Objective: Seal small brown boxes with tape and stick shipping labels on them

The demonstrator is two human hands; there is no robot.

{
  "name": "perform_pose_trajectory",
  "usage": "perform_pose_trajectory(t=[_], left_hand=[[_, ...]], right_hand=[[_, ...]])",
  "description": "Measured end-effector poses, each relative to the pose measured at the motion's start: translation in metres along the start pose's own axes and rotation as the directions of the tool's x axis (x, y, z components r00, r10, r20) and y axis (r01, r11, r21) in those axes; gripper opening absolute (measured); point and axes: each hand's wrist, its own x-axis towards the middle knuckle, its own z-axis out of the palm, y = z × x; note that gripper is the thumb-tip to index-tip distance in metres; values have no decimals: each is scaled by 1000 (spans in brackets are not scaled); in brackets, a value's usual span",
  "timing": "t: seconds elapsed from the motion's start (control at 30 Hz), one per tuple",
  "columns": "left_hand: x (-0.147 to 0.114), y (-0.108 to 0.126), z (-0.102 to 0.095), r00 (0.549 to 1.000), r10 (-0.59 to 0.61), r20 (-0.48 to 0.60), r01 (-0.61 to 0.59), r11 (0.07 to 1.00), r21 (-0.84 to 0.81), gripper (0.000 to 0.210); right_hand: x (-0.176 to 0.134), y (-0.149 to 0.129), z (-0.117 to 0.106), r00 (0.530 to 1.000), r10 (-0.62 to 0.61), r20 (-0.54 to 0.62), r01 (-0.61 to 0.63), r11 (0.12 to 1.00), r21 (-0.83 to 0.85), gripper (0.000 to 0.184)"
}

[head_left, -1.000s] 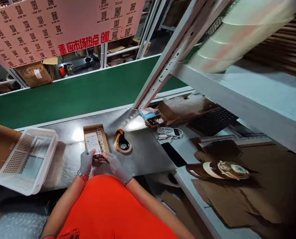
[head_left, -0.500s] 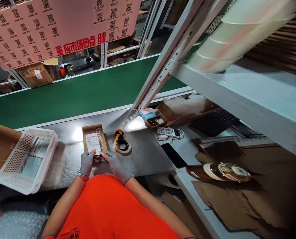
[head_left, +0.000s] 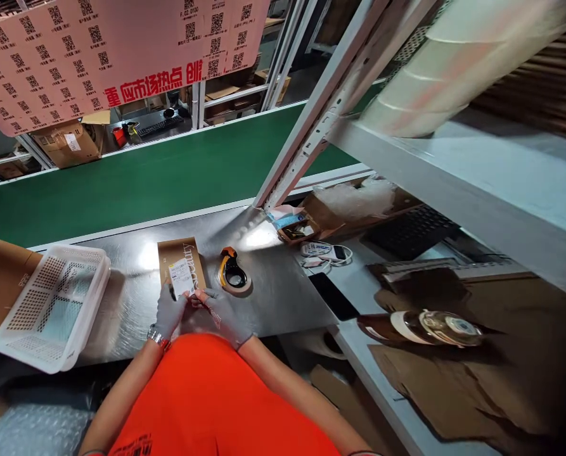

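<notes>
Head view: a white basket sits on the left of the metal desk. The gloved left hand has a narrow grip, holding the near edge of a white label, which is over a brown box on the desk. The right hand's fingertips meet the label's near right corner; whether that grip holds it, I cannot tell. A tape dispenser lies just right of the box.
</notes>
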Motion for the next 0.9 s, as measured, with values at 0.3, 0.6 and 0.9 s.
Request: perform_pose_trajectory(t=[0.3, 0.6, 0.9], left_hand=[[-2, 4, -9, 794, 549, 262, -579, 814, 47, 28], [-4, 5, -10, 822, 513, 248, -545, 834, 83, 32], [-2, 0, -7, 830, 494, 261, -539, 830, 145, 29]], right_hand=[[7, 3, 2, 999, -13, 38, 12, 1000, 11, 58], [5, 0, 5, 997, -3, 72, 0, 999, 36, 62], [5, 1, 4, 998, 13, 61, -17, 997, 70, 61]])
